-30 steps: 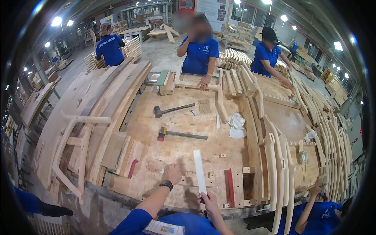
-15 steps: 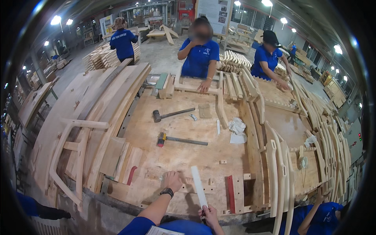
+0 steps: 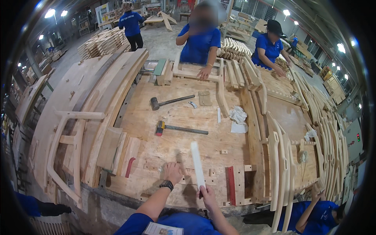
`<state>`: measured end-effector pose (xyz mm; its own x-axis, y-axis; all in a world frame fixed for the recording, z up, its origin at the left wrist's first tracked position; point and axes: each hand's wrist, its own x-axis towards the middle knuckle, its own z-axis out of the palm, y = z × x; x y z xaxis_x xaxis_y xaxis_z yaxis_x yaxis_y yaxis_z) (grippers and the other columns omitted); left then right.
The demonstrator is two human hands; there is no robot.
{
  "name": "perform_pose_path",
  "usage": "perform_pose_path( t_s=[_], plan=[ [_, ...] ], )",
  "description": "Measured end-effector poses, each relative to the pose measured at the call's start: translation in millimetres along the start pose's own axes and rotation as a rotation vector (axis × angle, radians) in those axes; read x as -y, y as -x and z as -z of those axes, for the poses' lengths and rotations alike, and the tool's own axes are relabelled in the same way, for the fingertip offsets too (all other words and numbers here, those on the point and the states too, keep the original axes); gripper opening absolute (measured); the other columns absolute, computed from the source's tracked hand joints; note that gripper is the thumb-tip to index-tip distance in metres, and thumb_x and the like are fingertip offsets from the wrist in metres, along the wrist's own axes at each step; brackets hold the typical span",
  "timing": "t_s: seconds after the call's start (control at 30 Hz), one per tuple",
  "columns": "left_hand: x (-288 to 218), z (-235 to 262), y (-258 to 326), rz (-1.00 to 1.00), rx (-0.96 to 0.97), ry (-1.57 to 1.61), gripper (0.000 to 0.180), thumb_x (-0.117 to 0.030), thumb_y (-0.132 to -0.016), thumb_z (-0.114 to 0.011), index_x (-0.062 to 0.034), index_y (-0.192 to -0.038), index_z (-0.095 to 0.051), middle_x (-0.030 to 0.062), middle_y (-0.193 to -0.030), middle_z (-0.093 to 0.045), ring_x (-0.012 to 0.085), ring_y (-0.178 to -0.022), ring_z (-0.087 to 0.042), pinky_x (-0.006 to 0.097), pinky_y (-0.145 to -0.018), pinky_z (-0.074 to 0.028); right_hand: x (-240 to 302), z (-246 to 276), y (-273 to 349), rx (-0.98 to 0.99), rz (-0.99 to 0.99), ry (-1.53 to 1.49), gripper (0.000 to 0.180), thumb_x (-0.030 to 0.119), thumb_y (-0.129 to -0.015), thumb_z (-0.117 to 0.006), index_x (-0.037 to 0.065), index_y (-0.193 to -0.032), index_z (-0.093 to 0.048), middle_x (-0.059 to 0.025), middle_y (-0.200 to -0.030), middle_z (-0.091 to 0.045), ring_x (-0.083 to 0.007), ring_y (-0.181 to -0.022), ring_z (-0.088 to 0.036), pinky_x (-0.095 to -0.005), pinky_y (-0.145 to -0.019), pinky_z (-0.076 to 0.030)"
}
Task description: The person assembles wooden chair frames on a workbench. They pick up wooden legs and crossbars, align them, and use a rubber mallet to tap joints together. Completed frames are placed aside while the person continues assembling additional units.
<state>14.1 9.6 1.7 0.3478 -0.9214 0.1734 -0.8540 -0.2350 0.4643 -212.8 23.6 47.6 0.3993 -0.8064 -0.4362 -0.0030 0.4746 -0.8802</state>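
My right hand grips the lower end of a long flat white strip, its fingers wrapped round it. The strip stands up at a slight tilt above the near part of the wooden bench. To its left, my left hand, with a dark watch on the wrist, rests on the bench top with its fingers stretched forward and slightly bent. I see nothing held in it, though the fingertips are partly hidden. Beyond the hands lie a mallet with a red and yellow head and a black mallet.
A wooden frame leans at the left beside long boards. Red strips are fixed near the front edge. Curved wooden pieces stand at the right. Across the bench, a co-worker's hand touches another frame; a white cloth lies nearby.
My right hand has moved up and away from me with the white strip. My left hand has shifted slightly forward on the bench. The view has tilted a little downward.
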Motion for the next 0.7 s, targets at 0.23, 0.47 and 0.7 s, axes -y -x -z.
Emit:
perform_pose_path(
  t_s=[0.23, 0.47, 0.7],
  plan=[
    [-4, 2, -10, -0.036, -0.007, 0.006, 0.016, -0.011, -0.074, -0.059, -0.0069, -0.088, -0.066, 0.012, -0.094, -0.063, 0.0301, -0.102, -0.053, 0.047, -0.099, -0.035, 69, -13, -166, -0.076, 0.247, 0.105, 0.028, 0.025, -0.104, -0.05, 0.005, -0.086, -0.058, -0.002, -0.067, -0.059, -0.0104, -0.057, -0.054, -0.0258, -0.052, -0.044],
    [5, -9, -11, 0.028, -0.015, 0.047, 0.018, -0.011, -0.072, -0.06, -0.0069, -0.088, -0.066, 0.0103, -0.093, -0.063, 0.0287, -0.102, -0.054, 0.048, -0.101, -0.034, 252, -25, -338, -0.207, 0.774, 0.206, 0.029, 0.024, -0.106, -0.045, 0.004, -0.088, -0.057, -0.0033, -0.07, -0.061, -0.009, -0.059, -0.054, -0.0251, -0.054, -0.042],
    [8, -26, -8, -0.008, 0.136, 0.043, 0.017, -0.013, -0.068, -0.062, -0.0064, -0.083, -0.064, 0.0107, -0.084, -0.064, 0.0295, -0.098, -0.056, 0.051, -0.094, -0.038, 292, 32, -521, -0.46, 0.512, 0.089, 0.03, 0.024, -0.102, -0.045, 0.002, -0.085, -0.057, -0.0025, -0.064, -0.055, -0.01, -0.053, -0.049, -0.0288, -0.048, -0.04]
  ],
)
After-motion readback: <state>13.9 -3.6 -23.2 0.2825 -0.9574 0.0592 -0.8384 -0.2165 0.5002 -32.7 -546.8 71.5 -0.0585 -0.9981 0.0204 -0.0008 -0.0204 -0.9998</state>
